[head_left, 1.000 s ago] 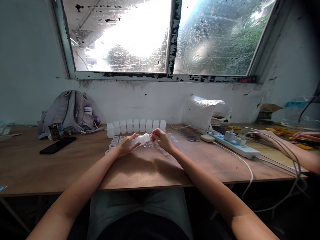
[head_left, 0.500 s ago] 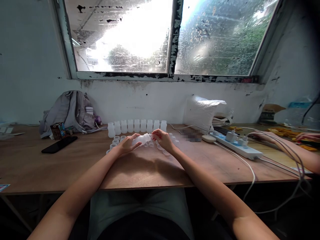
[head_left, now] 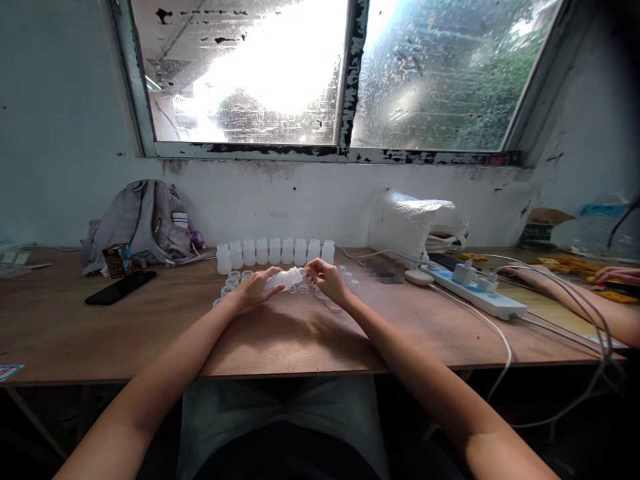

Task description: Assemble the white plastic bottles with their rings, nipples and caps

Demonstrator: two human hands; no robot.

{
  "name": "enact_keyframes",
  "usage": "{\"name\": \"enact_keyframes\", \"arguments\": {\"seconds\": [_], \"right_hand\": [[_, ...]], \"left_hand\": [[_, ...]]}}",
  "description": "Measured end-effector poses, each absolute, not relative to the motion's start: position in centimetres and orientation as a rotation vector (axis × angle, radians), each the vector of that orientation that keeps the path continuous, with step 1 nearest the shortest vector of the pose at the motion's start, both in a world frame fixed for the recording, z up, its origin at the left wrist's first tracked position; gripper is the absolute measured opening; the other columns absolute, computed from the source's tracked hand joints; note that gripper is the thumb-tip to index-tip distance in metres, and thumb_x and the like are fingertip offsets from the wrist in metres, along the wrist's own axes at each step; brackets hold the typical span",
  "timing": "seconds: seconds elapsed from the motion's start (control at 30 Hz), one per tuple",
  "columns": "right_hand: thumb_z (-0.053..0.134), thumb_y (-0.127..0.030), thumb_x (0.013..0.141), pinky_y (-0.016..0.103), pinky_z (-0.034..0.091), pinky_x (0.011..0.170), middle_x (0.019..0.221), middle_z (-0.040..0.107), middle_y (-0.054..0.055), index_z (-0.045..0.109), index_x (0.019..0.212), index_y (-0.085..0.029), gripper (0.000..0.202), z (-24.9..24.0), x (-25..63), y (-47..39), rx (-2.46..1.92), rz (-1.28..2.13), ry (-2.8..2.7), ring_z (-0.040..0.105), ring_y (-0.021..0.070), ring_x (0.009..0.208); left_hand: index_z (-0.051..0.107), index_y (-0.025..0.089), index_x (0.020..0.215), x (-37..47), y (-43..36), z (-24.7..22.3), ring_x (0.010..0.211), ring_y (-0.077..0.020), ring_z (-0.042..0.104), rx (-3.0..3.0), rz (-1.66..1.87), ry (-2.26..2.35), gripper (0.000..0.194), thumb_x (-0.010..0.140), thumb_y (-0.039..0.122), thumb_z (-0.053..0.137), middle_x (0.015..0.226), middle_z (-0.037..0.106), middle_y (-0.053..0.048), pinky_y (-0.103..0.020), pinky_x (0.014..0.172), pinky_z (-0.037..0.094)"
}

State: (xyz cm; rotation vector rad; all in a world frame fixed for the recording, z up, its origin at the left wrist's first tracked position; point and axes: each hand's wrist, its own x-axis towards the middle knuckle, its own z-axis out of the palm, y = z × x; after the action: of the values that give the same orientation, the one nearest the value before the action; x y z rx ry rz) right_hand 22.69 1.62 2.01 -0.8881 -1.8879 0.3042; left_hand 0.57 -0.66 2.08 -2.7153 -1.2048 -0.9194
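Observation:
My left hand (head_left: 254, 288) is wrapped round a translucent white bottle (head_left: 283, 280), which lies tilted almost sideways with its neck to the right. At the bottle's mouth, the fingers of my right hand (head_left: 325, 279) are pinched together; whatever is between them is too small to make out. Behind both hands, a row of similar bottles (head_left: 275, 251) stands upright. Small clear round pieces (head_left: 231, 283) sit on the table by my left hand, and more round clear pieces (head_left: 334, 305) lie below and beside my right hand, partly hidden by it.
On the left are a grey backpack (head_left: 143, 223), a small box (head_left: 117, 260) and a black phone (head_left: 121, 288). To the right, a power strip (head_left: 475, 293) with plugs and loose cables lies near a white bag (head_left: 397, 227). Another person's arm (head_left: 580, 297) rests at far right.

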Motion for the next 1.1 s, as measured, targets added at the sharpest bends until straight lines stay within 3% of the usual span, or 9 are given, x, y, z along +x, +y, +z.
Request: {"name": "enact_keyframes", "arguments": {"seconds": [0.47, 0.67, 0.93, 1.1], "right_hand": [[0.035, -0.046, 0.082, 0.020, 0.030, 0.047, 0.040, 0.042, -0.003, 0.039, 0.046, -0.017, 0.047, 2.29, 22.85, 0.91, -0.987, 0.182, -1.980, 0.038, 0.0075, 0.041], [0.040, -0.043, 0.081, 0.019, 0.029, 0.048, 0.053, 0.052, -0.003, 0.049, 0.066, -0.017, 0.030, 2.48, 22.92, 0.69, -0.931, 0.304, -2.020, 0.041, 0.0081, 0.047], [0.033, -0.045, 0.083, 0.021, 0.027, 0.047, 0.040, 0.041, -0.003, 0.039, 0.045, -0.017, 0.047, 2.19, 23.00, 1.00, -0.966, 0.308, -2.052, 0.036, 0.0080, 0.042], [0.038, -0.041, 0.082, 0.020, 0.029, 0.048, 0.051, 0.050, -0.003, 0.048, 0.062, -0.017, 0.033, 2.29, 23.02, 0.92, -0.907, 0.356, -2.055, 0.041, 0.0084, 0.047]], "left_hand": [[0.040, 0.023, 0.114, 0.69, -0.97, 2.10, 0.081, -0.0183, 0.059, -2.687, -0.854, -1.124, 0.043, 0.078, 0.046, 0.042, 0.097, 0.060, -0.003, -0.027, 0.070, 0.044], [0.040, 0.022, 0.114, 0.62, -0.93, 2.11, 0.080, -0.0181, 0.059, -2.685, -0.853, -1.121, 0.043, 0.079, 0.046, 0.041, 0.097, 0.061, -0.004, -0.028, 0.069, 0.044], [0.038, 0.023, 0.116, 0.85, -1.11, 2.10, 0.079, -0.0179, 0.059, -2.674, -0.821, -1.042, 0.043, 0.079, 0.045, 0.041, 0.101, 0.059, -0.003, -0.027, 0.066, 0.044], [0.041, 0.023, 0.113, 0.75, -1.11, 2.22, 0.079, -0.0179, 0.059, -2.659, -0.831, -1.072, 0.040, 0.079, 0.045, 0.040, 0.098, 0.060, -0.003, -0.027, 0.067, 0.044]]}}
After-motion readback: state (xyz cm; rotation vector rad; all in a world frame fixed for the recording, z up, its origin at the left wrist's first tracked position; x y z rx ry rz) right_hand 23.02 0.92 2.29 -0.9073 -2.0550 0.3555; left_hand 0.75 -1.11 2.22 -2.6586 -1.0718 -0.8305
